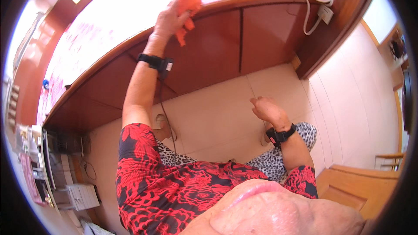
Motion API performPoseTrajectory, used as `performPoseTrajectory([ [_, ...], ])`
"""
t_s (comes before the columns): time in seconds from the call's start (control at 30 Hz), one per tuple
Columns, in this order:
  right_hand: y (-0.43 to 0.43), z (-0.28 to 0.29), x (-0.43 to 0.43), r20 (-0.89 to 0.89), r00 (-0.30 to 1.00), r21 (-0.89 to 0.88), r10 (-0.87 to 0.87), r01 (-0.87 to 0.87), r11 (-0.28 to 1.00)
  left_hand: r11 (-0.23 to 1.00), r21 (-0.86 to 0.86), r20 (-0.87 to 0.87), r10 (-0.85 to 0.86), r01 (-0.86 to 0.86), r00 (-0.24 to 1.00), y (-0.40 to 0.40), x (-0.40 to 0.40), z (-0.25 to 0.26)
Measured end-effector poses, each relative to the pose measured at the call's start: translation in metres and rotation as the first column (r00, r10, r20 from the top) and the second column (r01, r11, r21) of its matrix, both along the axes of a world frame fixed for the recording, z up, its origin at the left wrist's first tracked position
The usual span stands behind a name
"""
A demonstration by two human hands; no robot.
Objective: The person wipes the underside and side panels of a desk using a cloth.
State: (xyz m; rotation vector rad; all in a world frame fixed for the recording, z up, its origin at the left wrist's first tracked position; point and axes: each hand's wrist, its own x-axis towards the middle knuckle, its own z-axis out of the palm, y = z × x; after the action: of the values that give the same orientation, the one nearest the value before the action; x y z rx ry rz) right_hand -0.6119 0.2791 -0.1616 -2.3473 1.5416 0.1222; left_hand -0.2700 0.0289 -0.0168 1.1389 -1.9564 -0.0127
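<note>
My left hand [168, 21] grips a crumpled orange cloth [189, 3] at the rounded wooden edge [225, 1] of what looks like a bed. Loose ends of the cloth hang down over the reddish-brown side panel [209, 42]. Above that edge lies a pink-and-white sheet [88, 42], partly washed out by bright light. My right hand [269, 111] hangs over the tiled floor near my knee, holding nothing, its fingers loosely bent. A black strap with a small box sits on each wrist, and a dark cable runs down from the left one.
White cables [307, 9] and a white plug adapter [325, 13] are at the upper right, by a wooden post [313, 49]. A small white drawer unit [83, 196] stands at lower left. A wooden door or panel [352, 186] is at lower right.
</note>
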Motion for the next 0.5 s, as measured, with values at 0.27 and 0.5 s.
performPoseTrajectory([
  [0.27, 0.001, 0.005, 0.004, 0.055, 0.998, -0.089, 0.016, -0.011, 0.996, 0.996, -0.048, 0.023, 0.078, -0.077, 0.997, -0.001, -0.002, 0.011],
  [0.5, -0.007, -0.014, -0.004, 0.178, 0.983, -0.064, 0.050, -0.039, 0.997, 0.991, 0.102, 0.009, 0.081, -0.081, 0.997, -0.018, -0.001, 0.012],
])
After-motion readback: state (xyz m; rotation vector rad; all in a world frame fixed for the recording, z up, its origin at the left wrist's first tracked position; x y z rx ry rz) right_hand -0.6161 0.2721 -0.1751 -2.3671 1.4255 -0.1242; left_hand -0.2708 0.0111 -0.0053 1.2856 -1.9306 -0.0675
